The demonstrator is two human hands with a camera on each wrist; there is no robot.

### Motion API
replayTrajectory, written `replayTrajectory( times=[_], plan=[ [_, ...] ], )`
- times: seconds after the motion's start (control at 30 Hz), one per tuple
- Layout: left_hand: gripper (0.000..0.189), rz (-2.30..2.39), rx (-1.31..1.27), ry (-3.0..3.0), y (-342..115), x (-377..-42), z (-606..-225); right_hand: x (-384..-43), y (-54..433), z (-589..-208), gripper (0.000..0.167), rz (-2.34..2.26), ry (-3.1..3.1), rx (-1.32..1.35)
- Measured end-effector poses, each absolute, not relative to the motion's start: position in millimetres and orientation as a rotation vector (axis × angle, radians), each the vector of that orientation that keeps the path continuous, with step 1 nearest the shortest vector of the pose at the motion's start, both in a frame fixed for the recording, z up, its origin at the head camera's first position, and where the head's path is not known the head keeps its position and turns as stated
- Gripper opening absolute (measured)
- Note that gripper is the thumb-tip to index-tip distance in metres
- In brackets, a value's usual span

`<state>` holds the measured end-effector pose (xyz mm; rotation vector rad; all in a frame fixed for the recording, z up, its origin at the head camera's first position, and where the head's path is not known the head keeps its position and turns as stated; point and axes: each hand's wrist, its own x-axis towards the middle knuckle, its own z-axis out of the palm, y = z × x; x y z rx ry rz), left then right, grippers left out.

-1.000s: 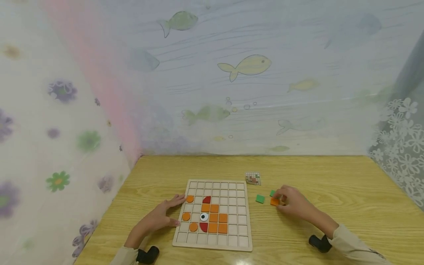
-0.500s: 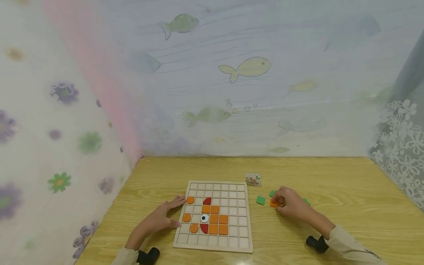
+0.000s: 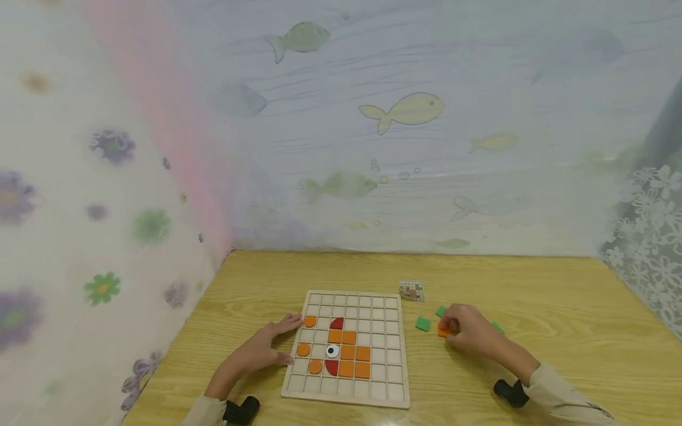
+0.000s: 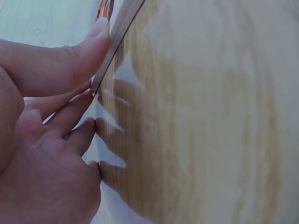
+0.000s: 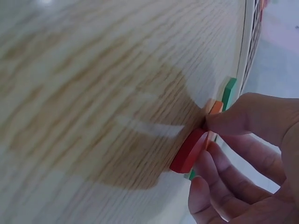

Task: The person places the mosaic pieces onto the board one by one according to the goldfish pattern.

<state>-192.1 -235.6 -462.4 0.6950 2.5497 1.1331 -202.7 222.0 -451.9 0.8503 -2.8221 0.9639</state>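
My left hand lies at the left edge of a wooden grid board, fingertips and thumb touching the rim, fingers fairly straight. In the left wrist view that hand meets the board's side edge. Right of the board, my right hand pinches an orange square tile with thumb and fingertips, low over the table. In the right wrist view a red curved piece sits right beside the thumb, partly in front of the orange tile; the palm hides it in the head view.
Green tiles lie around the right hand. A small pattern card sits beyond them. The board bears orange squares, orange discs, red quarter pieces and an eye disc. A fish-printed curtain hangs behind the table.
The right fingers have closed in on the orange tile, the hand shifting only slightly. My left hand stays on the board edge; the head view has shifted a little.
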Motion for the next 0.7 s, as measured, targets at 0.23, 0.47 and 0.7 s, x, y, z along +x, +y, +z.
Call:
replayTrajectory(
  times=[0.23,0.47,0.7],
  plan=[
    [0.076,1.144,0.686,2.537,-236,-191,-463,-204,221,-452,0.020,0.968,-2.778,0.875],
    [0.077,1.165,0.639,2.529,-235,-190,-460,-205,211,-447,0.021,0.969,-2.715,0.926],
    [0.076,1.135,0.671,2.544,-235,-191,-461,-204,194,-442,0.022,1.038,-2.756,0.977]
  ],
)
